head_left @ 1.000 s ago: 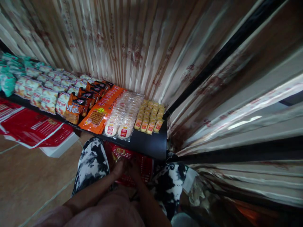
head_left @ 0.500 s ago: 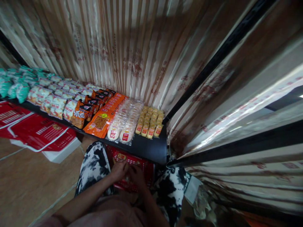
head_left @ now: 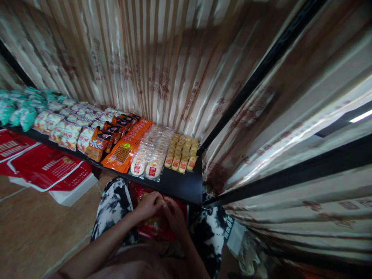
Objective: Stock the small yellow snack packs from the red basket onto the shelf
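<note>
Hands moved up; left hand [head_left: 148, 207] & right hand [head_left: 174, 215] fingers pinch red pack [head_left: 157, 228] — light, crinkly; grip edges.

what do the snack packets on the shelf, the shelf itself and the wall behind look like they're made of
Snack packets: thin glossy plastic film, by their glints and see-through wrap. Shelf: smooth black board, probably laminate or painted wood; slightly reflective. Wall: shiny striped panelling, maybe foil or satin wallpaper; blur leaves it open.
</note>
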`<state>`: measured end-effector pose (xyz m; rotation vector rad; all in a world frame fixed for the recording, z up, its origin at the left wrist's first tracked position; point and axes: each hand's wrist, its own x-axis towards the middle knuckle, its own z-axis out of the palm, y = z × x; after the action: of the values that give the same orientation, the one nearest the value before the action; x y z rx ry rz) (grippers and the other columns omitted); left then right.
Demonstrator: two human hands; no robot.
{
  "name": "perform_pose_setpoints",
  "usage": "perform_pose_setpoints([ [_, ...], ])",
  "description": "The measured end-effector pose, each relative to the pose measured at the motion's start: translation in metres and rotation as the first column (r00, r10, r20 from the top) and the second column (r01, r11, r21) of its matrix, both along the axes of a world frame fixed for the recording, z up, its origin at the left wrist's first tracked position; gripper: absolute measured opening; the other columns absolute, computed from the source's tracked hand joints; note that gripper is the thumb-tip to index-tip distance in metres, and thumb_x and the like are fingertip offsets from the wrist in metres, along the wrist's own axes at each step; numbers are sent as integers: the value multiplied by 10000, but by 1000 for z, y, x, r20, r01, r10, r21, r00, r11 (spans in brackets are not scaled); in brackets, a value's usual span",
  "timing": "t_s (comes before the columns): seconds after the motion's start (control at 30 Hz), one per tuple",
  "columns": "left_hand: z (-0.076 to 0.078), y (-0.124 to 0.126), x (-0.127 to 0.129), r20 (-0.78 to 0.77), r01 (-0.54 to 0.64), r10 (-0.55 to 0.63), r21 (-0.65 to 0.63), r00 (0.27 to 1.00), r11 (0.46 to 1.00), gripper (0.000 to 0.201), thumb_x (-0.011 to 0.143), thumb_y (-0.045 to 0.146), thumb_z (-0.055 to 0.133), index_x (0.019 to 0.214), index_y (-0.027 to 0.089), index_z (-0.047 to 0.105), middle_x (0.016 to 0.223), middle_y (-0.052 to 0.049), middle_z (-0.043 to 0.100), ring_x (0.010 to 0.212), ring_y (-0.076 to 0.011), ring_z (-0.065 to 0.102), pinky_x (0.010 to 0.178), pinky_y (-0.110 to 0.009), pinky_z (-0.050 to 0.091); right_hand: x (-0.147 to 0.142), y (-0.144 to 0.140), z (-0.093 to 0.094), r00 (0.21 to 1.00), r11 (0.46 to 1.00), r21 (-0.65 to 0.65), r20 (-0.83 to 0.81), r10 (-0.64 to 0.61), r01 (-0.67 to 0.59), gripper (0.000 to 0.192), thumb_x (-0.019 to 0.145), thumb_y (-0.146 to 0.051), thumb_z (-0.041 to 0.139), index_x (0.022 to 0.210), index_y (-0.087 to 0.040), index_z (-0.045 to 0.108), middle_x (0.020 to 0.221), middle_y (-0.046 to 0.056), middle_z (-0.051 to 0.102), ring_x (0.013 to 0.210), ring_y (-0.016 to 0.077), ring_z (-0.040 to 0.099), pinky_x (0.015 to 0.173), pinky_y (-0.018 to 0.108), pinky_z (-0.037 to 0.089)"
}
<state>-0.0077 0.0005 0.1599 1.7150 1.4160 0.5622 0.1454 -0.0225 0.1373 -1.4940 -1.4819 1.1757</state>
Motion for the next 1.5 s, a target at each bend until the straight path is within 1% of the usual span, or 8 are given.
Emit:
perform_pose_setpoints([
  [0.27,11,14,5,92,-83,82,4,992,997,189,760,261,483,861,175,619,832,-24,644,764,-153,566,689,-226,424,-1,0,14,975,997,-64,-220,33,-48,463,761,-371,551,1188,-197,517,1148,96,631,1020,220,617,878,357,497],
  [0.4,19,21,8,121,-143,139,19,983,990,199,771,266,471,857,161,617,808,-22,642,725,-142,566,674,-225,422,-2,-1,21,981,995,-33,-176,85,-92,444,774,-357,546,1188,-196,524,1119,76,647,999,217,624,861,337,500],
  [0.57,20,27,13,162,-154,143,54,976,987,221,790,303,482,899,168,618,828,-21,653,733,-139,579,695,-232,441,-3,-1,28,995,1000,2,-98,2,-2,418,779,-363,539,1155,-179,549,1101,71,655,990,217,622,847,317,499],
  [0.8,19,27,23,290,-221,201,37,936,975,281,782,250,505,1041,154,561,1007,-70,637,855,-149,604,762,-254,484,2,8,25,983,999,-15,-179,-45,43,412,792,-334,516,1176,-185,530,1114,71,649,982,203,625,829,306,500],
  [0.97,21,26,27,311,-275,252,31,917,961,222,786,191,479,986,159,570,1002,-68,626,906,-147,602,809,-266,487,5,18,22,965,998,-17,-253,-63,61,447,787,-337,524,1203,-175,489,1072,80,662,922,196,645,808,310,509],
  [1.1,21,26,30,268,-262,233,77,935,962,199,766,139,455,909,153,593,962,-61,609,908,-142,582,792,-247,487,7,23,16,973,996,-22,-213,-93,90,442,780,-375,520,1172,-171,497,1030,74,672,879,188,653,761,288,521],
  [1.3,15,25,35,251,-233,205,89,946,968,261,787,178,451,1013,167,581,998,-59,615,889,-144,583,753,-240,484,7,28,12,959,986,-38,-226,-169,165,557,774,-399,537,1254,-152,400,974,76,676,823,176,656,725,284,523],
  [1.5,16,28,35,281,-234,215,35,935,972,254,788,180,456,1014,164,572,1015,-63,633,911,-148,597,791,-254,480,7,32,15,951,983,-35,-249,-183,180,555,760,-406,551,1234,-144,433,968,79,670,788,173,649,713,288,524],
])
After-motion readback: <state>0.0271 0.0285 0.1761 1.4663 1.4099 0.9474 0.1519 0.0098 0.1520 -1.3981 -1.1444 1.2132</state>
